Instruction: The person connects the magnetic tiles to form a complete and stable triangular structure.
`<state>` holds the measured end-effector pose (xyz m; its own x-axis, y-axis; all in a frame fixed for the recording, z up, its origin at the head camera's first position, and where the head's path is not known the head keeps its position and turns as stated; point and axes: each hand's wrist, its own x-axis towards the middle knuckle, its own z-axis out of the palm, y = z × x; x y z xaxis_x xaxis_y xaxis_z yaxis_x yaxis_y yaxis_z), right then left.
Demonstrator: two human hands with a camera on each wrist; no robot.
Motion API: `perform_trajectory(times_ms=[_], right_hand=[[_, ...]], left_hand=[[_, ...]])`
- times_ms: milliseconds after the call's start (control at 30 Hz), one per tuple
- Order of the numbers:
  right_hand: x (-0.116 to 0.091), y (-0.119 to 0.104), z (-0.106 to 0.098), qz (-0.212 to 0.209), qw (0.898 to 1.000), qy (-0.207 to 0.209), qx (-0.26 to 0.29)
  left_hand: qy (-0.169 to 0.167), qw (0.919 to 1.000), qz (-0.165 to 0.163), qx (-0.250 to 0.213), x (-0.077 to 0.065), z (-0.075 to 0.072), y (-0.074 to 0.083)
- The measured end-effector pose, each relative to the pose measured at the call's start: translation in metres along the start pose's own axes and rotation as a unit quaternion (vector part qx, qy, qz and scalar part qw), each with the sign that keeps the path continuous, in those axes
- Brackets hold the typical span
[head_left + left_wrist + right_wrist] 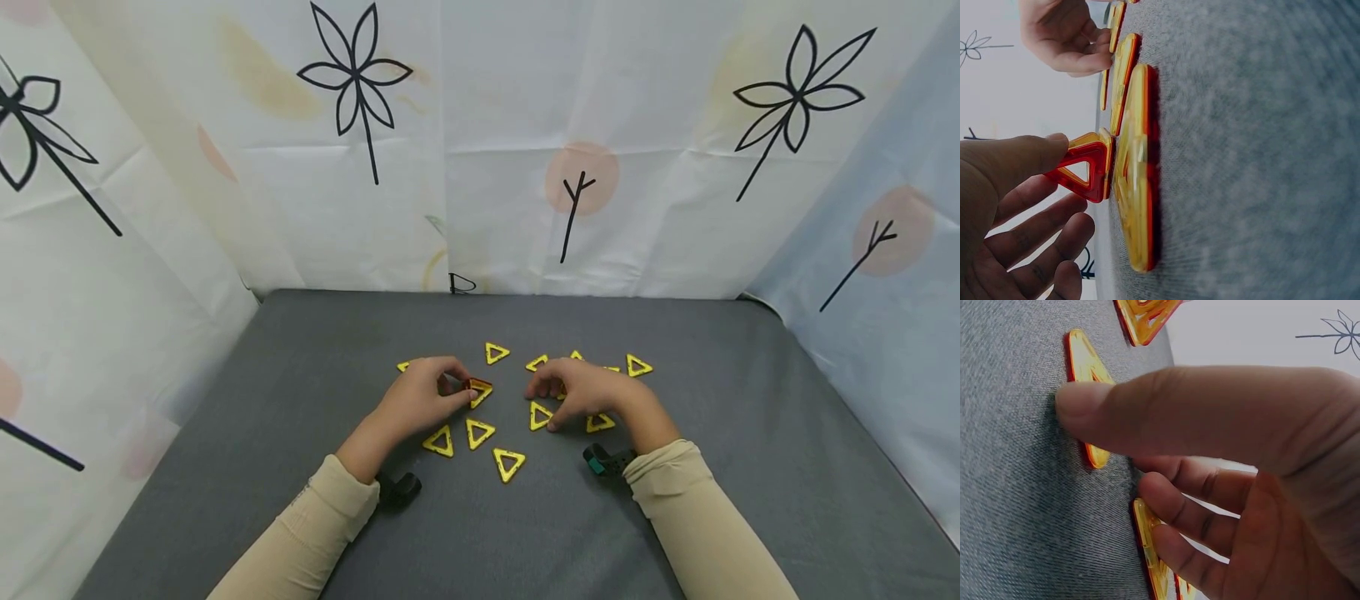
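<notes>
My left hand (pixel 420 396) pinches a red-and-yellow triangular magnetic tile (pixel 1099 164) between thumb and fingers. In the left wrist view it stands tilted up from the table, and a second tile's edge seems to lie against it. Its other fingers are loosely bent. My right hand (pixel 588 390) hovers low, its thumb at the corner of a yellow triangular tile (pixel 536 417) lying flat. In the right wrist view the thumb covers part of this tile (pixel 1085 356), while the other fingers bend loosely near another tile (pixel 1146 540). The right index fingertip is hidden.
Several yellow triangular tiles lie flat around the hands, including one at the front (pixel 508 454), one at the back (pixel 496 361) and one at the far right (pixel 639 372). The grey table (pixel 375 542) meets printed cloth walls (pixel 495 225) behind and at both sides.
</notes>
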<state>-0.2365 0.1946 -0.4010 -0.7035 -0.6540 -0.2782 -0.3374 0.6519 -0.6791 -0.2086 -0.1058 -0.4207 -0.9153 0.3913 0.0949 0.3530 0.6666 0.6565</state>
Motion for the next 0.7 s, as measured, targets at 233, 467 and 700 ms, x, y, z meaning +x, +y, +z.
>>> perform_trajectory(times_ms=[233, 467, 700], right_hand=[[0.0009, 0.0009, 0.0009, -0.018, 1.0, -0.001, -0.002], [0.0034, 0.0034, 0.0021, -0.021, 1.0, 0.009, 0.007], [0.0079, 0.0035, 0.0021, -0.026, 0.999, 0.027, 0.005]], left_hand=[[0.001, 1.0, -0.001, -0.001, -0.0007, 0.001, -0.0006], [-0.003, 1.0, -0.004, -0.003, -0.0013, 0.001, -0.0004], [-0.005, 1.0, -0.003, -0.006, 0.0002, 0.0005, 0.0002]])
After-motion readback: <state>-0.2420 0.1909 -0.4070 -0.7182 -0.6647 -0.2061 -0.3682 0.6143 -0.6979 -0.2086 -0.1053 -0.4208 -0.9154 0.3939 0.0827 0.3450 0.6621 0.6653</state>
